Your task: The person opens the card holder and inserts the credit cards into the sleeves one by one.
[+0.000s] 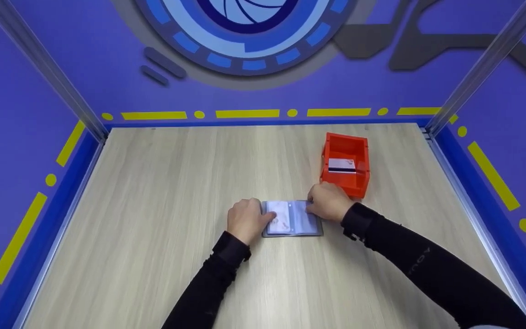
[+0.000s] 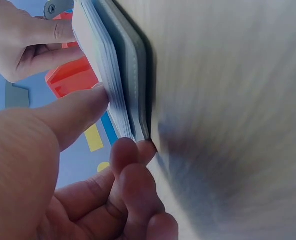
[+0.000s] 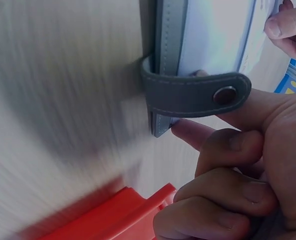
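Note:
A grey card holder (image 1: pixel 305 221) lies spread open on the wooden table, with clear plastic sleeves inside. A printed white card (image 1: pixel 279 217) shows in its left page. My left hand (image 1: pixel 247 220) pinches the left side, its thumb on the sleeves and a fingertip at the cover's edge. At the upper right corner, my right hand (image 1: pixel 331 202) holds the other side between thumb and index finger, its remaining fingers curled. A grey strap (image 3: pixel 187 95) with a snap button sticks up from the cover beside the right thumb, which it partly hides.
Just beyond my right hand stands a red plastic bin (image 1: pixel 361 187). Inside lies a white card (image 1: pixel 341 163) with a black stripe. Blue-purple panels (image 1: pixel 85 59) with yellow marks wall the table (image 1: pixel 153 205) at the back and both sides.

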The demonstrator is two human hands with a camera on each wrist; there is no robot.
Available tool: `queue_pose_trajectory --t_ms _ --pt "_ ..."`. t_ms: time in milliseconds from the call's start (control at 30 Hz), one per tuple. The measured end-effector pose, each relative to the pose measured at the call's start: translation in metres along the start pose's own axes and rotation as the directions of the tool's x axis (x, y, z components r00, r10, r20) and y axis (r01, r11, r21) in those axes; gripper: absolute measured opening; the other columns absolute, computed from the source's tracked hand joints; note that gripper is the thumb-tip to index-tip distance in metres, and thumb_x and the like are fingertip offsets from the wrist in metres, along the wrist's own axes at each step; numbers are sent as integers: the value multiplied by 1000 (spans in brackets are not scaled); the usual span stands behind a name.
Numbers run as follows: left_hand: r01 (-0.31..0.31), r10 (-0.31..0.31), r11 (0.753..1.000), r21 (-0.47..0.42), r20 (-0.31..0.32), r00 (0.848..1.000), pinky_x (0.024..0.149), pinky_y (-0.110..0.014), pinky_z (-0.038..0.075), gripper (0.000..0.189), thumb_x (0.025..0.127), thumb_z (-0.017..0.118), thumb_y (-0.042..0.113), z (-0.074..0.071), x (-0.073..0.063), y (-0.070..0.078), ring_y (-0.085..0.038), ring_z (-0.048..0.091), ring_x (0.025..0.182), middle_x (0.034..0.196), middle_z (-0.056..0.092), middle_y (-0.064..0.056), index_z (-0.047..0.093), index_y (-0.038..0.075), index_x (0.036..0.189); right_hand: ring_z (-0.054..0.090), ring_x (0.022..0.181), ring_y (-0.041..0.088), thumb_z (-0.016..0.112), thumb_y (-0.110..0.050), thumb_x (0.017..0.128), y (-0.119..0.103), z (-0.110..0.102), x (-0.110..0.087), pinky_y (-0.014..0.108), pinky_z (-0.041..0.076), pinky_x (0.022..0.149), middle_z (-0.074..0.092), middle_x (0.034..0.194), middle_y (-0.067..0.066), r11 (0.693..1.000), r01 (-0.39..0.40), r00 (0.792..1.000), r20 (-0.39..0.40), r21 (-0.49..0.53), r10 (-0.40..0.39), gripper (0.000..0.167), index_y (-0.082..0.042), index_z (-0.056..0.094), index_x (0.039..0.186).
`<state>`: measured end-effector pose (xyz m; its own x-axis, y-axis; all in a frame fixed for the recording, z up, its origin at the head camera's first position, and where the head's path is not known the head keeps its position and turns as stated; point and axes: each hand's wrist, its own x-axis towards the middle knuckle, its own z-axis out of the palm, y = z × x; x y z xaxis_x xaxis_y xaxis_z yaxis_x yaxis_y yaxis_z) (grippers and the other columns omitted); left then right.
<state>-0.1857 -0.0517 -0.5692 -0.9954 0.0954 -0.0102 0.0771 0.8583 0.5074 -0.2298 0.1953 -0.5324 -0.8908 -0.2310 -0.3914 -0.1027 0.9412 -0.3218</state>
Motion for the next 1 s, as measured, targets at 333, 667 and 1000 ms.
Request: queue_pose_trajectory --t_ms 333,667,1000 --pt "-10 10 1000 25 0 1000 51 -32 31 64 91 89 46 0 -1 1 -13 39 58 64 43 7 39 22 60 65 87 26 83 -21 99 3 -1 2 37 54 78 73 91 7 1000 18 999 -36 19 -17 15 -8 82 108" --pt "3 -3 1000 27 1 1000 52 -31 33 59 91 90 47 -1 -1 1 -12 43 58 65 48 6 46 20 62 67 84 24 78 -22 103 0 -10 3 33 57 75 77 96 8 998 42 999 6 37 -42 22 -6 84 117" --pt "9 -9 1000 21 16 1000 52 -32 34 57 91 89 47 -1 -1 2 -13 45 59 66 50 5 49 20 63 68 81 23 78 -22 102 -3 -14 0 33 57 75 78 93 6 995 101 994 -42 6 -100 23 -7 85 118"
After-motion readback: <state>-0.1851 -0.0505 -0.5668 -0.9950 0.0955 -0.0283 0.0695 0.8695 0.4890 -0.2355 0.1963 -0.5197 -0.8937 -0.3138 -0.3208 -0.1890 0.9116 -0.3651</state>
